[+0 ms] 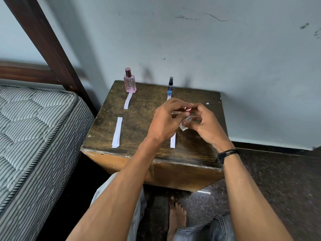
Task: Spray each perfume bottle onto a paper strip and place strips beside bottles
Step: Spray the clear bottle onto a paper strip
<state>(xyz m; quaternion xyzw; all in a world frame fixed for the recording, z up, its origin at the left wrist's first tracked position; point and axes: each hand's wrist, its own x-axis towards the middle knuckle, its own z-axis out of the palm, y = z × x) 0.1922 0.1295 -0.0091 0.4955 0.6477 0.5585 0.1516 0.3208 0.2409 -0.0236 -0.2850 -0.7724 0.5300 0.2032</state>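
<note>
One bottle (185, 125) pinched between left hand (165, 120), right hand (205, 126).

clear bottle (185, 124): mostly hidden by fingers (201, 109) | pink bottle (130, 82) label: illegible | mattress (34, 127): cut off

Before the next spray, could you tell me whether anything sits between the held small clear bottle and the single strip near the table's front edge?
Nothing visible does. The left hand and right hand hold the small clear bottle above the table; the single strip lies just below, partly behind the left hand.
</note>
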